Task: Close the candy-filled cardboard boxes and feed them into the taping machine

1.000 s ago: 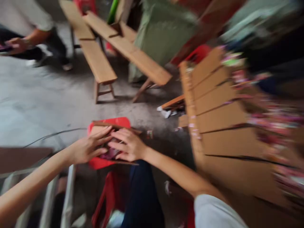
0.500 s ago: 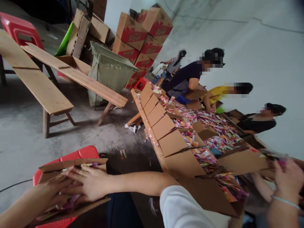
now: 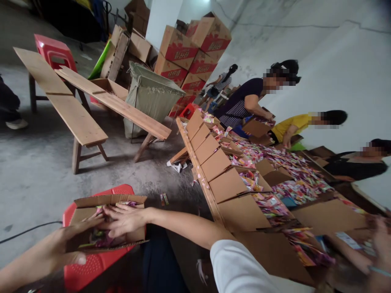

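Our left grip [image 3: 59,246] and right grip [image 3: 131,219] spread open over packets [image 3: 102,239], visibly holding none; uneven pressing could tip our cardboard box [image 3: 105,200]

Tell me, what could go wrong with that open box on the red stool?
The open box seems to jut past one edge of the red stool, so a hard push from the left hand or right hand might tip it.

Its top is open, so wrapped packets could spill out; small packets lie on the floor nearby.

A dark cord runs across the floor towards the stool and might catch a passing foot.
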Motion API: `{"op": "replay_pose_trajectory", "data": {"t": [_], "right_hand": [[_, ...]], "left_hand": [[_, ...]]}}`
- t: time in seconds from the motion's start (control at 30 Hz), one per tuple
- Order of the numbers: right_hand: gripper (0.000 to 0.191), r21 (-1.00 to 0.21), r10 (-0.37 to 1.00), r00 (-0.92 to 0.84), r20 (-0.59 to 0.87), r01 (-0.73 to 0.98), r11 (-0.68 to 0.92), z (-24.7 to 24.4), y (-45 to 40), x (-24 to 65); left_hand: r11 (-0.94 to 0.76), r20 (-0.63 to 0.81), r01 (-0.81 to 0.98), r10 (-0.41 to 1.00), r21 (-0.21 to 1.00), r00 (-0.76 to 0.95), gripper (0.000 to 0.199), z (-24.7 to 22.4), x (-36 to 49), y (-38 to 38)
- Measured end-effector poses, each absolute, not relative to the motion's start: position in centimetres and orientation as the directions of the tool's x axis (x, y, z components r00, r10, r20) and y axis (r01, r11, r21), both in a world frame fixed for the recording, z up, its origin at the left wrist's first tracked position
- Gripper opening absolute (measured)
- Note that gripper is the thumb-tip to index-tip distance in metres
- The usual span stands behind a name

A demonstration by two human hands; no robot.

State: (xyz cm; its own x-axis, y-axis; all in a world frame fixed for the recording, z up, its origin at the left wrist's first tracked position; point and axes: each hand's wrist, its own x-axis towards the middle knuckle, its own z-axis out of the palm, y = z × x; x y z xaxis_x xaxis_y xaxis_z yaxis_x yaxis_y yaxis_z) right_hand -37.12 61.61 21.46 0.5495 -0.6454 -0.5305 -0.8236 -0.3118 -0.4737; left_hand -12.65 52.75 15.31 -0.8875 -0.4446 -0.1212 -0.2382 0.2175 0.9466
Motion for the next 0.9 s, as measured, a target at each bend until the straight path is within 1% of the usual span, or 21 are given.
{"op": "replay_pose_trajectory", "data": {"t": [0.07,0.1,0.17,0.23,0.3,0.37,0.4,0.5,0.53,0.57,0.63,0.67,0.73,0.8,0.83,0.9], "right_hand": [[0.068,-0.548,-0.604,0.578,-0.55,-0.795,-0.261,22.2,61.0,-37.7],[0.073,-0.579,-0.619,0.581,-0.529,-0.78,-0.238,22.4,60.8,-37.9],[0.082,-0.639,-0.683,0.577,-0.449,-0.741,-0.206,22.7,60.9,-38.3],[0.082,-0.685,-0.751,0.562,-0.346,-0.698,-0.208,22.5,61.3,-38.5],[0.081,-0.686,-0.793,0.549,-0.263,-0.684,-0.246,22.0,61.9,-38.4],[0.081,-0.626,-0.833,0.515,-0.203,-0.722,-0.295,21.2,62.8,-38.0],[0.076,-0.576,-0.856,0.49,-0.168,-0.753,-0.318,20.8,63.3,-37.7],[0.046,-0.394,-0.875,0.481,-0.06,-0.816,-0.423,19.7,64.8,-36.7],[0.04,-0.341,-0.858,0.511,-0.051,-0.816,-0.466,19.5,65.1,-36.5],[0.039,-0.301,-0.836,0.546,-0.061,-0.809,-0.506,19.2,65.3,-36.4],[0.041,-0.257,-0.807,0.582,-0.095,-0.798,-0.545,18.9,65.3,-36.3],[0.04,-0.25,-0.807,0.582,-0.101,-0.8,-0.545,18.8,65.1,-36.4],[0.041,-0.254,-0.802,0.59,-0.086,-0.792,-0.555,18.7,64.5,-36.7],[0.043,-0.259,-0.777,0.625,-0.074,-0.765,-0.59,18.5,63.8,-37.0],[0.042,-0.252,-0.765,0.639,-0.083,-0.756,-0.604,18.4,63.6,-37.1],[0.036,-0.219,-0.76,0.64,-0.116,-0.762,-0.609,18.0,63.3,-37.2]], "left_hand": [[0.149,-0.197,-0.285,-0.432,0.947,-0.88,0.069,16.2,-13.5,52.0],[0.151,-0.217,-0.32,-0.471,0.935,-0.855,0.065,16.3,-13.9,51.7],[0.229,-0.204,-0.394,-0.574,0.89,-0.793,0.056,16.0,-14.7,51.3],[0.326,-0.174,-0.456,-0.624,0.828,-0.762,0.052,15.1,-15.1,51.3],[0.384,-0.144,-0.492,-0.656,0.781,-0.741,0.05,14.1,-15.4,51.7],[0.423,-0.088,-0.463,-0.657,0.779,-0.749,0.048,13.4,-15.6,52.1],[0.444,-0.046,-0.425,-0.647,0.789,-0.761,0.047,13.2,-15.7,52.3],[0.519,0.068,-0.333,-0.611,0.787,-0.789,0.043,13.1,-16.2,52.5],[0.542,0.094,-0.326,-0.609,0.775,-0.788,0.04,13.1,-16.3,52.5],[0.566,0.118,-0.324,-0.608,0.758,-0.785,0.038,13.1,-16.4,52.6],[0.628,0.191,-0.319,-0.607,0.71,-0.771,0.036,13.1,-16.2,52.9],[0.669,0.243,-0.321,-0.607,0.671,-0.757,0.037,13.1,-16.0,53.2],[0.767,0.391,-0.321,-0.582,0.555,-0.713,0.036,13.2,-15.5,54.3],[0.861,0.544,-0.294,-0.494,0.416,-0.678,0.035,13.4,-15.1,56.0],[0.896,0.593,-0.271,-0.437,0.352,-0.676,0.037,13.4,-14.9,56.9],[0.941,0.634,-0.226,-0.337,0.252,-0.696,0.051,13.3,-14.8,58.7]]}}
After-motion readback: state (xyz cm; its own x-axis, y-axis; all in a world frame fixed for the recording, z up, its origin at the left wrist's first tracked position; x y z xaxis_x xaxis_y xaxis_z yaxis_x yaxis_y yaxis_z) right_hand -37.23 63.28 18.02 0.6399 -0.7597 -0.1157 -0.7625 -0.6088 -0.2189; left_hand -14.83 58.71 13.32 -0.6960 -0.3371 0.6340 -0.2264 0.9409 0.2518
